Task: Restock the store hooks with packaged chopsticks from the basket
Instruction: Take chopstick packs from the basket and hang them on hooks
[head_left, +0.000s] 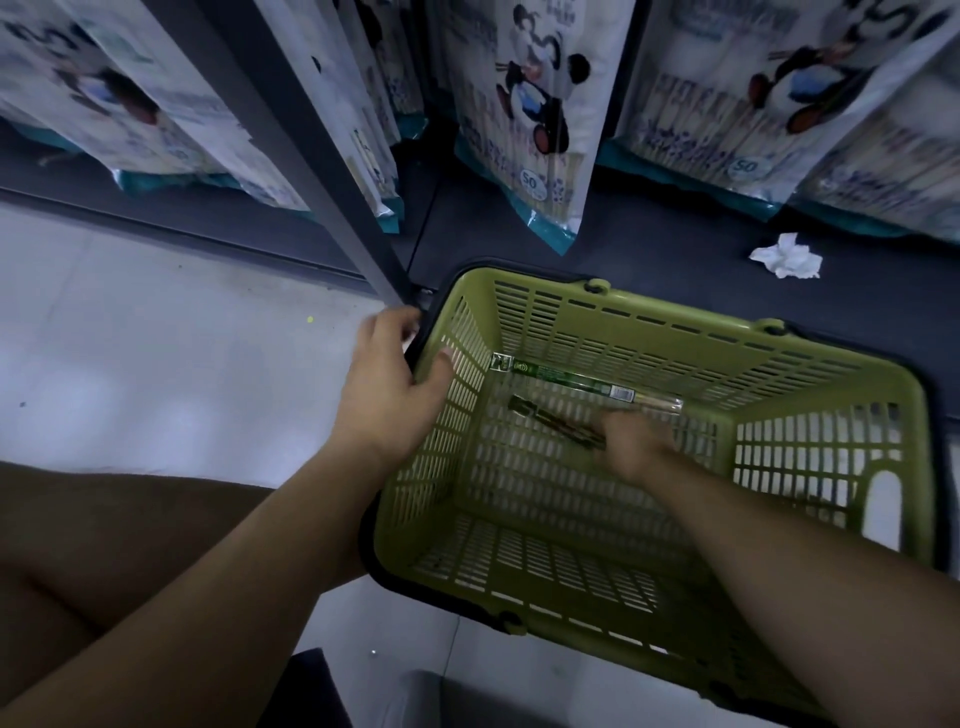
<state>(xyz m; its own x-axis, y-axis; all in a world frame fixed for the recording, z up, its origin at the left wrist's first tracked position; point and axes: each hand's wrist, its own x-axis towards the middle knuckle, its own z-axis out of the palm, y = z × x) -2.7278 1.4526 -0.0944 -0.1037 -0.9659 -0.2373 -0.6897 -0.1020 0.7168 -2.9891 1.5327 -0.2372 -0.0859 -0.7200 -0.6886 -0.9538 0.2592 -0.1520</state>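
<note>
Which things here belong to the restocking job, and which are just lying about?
Job: green basket; green-labelled chopstick pack; dark chopstick pack by the right hand; left hand gripping the basket rim.
Lying about: crumpled tissue; hanging panda bags.

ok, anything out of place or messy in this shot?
Yes: a crumpled white paper lies on the dark bottom shelf, beyond the green basket and just in front of the panda-print packs. It looks like litter rather than stock. Nothing else stands out.
</note>
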